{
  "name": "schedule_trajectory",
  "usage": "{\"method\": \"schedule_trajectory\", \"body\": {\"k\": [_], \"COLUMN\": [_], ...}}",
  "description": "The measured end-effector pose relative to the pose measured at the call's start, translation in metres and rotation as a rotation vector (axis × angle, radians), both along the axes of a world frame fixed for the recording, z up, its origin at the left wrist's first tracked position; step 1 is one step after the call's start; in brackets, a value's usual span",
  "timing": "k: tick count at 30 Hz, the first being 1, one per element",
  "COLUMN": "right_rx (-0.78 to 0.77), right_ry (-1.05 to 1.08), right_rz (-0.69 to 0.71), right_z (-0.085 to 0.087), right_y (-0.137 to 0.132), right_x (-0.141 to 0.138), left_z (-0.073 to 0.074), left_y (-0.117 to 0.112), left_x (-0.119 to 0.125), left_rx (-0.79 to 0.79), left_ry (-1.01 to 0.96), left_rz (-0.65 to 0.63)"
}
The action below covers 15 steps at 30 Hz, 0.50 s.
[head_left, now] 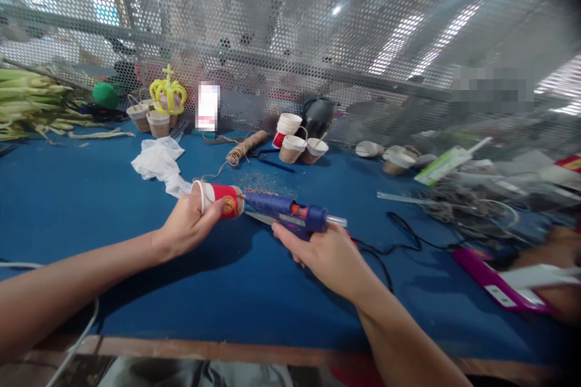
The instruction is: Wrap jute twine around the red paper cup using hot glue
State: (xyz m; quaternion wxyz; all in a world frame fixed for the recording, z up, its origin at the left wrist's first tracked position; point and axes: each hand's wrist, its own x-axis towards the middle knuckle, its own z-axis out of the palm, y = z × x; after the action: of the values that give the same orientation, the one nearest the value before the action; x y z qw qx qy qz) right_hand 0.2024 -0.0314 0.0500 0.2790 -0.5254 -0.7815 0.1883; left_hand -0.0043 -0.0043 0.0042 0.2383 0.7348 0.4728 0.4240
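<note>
My left grip (188, 224) is closing round a red paper cup (218, 196), tipped on its side above the blue worktop (181, 302), with its white rim facing left and my thumb lying along the printed red wall. My right grip (329, 260) is wrapping firmly about a blue glue gun (267, 202), whose nozzle is pointing left at the base of the cup; whether it is touching, I cannot tell. A clear glue stick (336, 221) is jutting from its rear. Just below the barrel, a metal blade (258, 217) is showing. Beyond the cup, a roll of twine (247, 146) is lying with a strand trailing toward the rim, and a crumpled white cloth (157, 160) is spreading to its left. Farther back, small twine-wrapped cups (293, 150) are standing beside a stack of paper cups (287, 127).
</note>
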Motion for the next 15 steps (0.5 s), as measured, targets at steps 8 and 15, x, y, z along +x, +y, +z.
{"method": "schedule_trajectory", "body": {"k": [8, 15], "right_rx": [-0.007, -0.035], "right_ry": [0.026, 0.043], "right_rz": [0.009, 0.003], "right_z": [0.003, 0.0056], "right_y": [0.003, 0.0019], "right_x": [0.0007, -0.0008], "left_z": [-0.0042, -0.0066], "left_y": [-0.0008, 0.0005], "left_x": [-0.002, -0.0021], "left_rx": [0.259, 0.357], "left_ry": [0.138, 0.15], "left_rz": [-0.085, -0.07]}}
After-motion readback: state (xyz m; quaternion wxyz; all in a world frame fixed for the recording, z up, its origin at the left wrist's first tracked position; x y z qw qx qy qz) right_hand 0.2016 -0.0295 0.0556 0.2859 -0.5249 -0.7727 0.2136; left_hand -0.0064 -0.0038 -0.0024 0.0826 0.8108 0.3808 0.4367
